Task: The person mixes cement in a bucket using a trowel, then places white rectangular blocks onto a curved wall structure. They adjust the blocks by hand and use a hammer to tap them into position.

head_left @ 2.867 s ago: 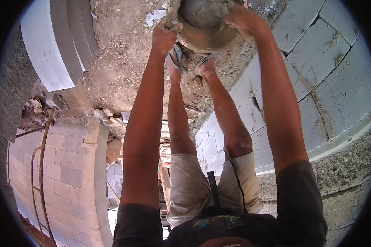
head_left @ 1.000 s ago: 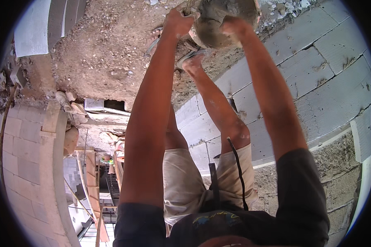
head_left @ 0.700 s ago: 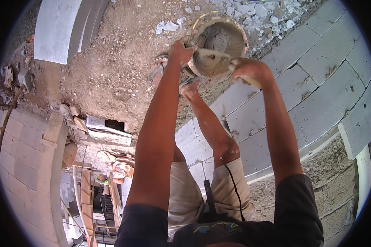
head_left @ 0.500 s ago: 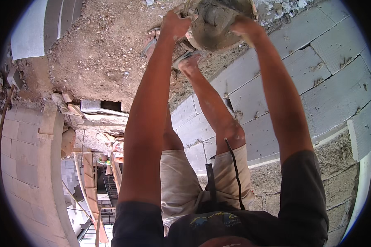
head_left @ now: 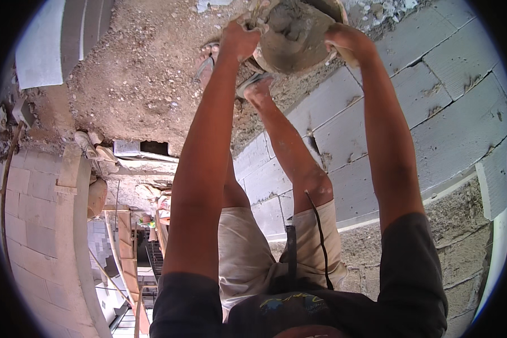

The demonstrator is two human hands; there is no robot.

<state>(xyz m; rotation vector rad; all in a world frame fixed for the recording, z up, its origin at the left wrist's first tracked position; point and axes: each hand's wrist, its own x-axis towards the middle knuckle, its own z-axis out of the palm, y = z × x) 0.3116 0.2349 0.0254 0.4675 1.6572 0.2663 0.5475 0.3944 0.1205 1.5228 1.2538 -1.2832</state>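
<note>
A round, mortar-caked tub (head_left: 337, 12) is at the top of the view, with wet grey mortar (head_left: 290, 34) heaped inside it. On its left side, my left hand (head_left: 241, 40) is closed round the rim. My right hand (head_left: 350, 43) has its fingers curled over the opposite edge. Both arms reach far forward. The underside of the tub is hidden, so I cannot tell whether it rests on the ground.
My sandalled feet (head_left: 256, 84) stand on gravelly dirt (head_left: 146, 73) just behind the tub. A grey block wall (head_left: 377, 135) runs along the right. Another block wall (head_left: 34, 203) and wooden planks (head_left: 127, 248) are at the lower left.
The tub has tipped or shifted slightly, and the mortar in it shows a rougher, lumpier heap. My right hand has moved a little to the right along with the rim.
</note>
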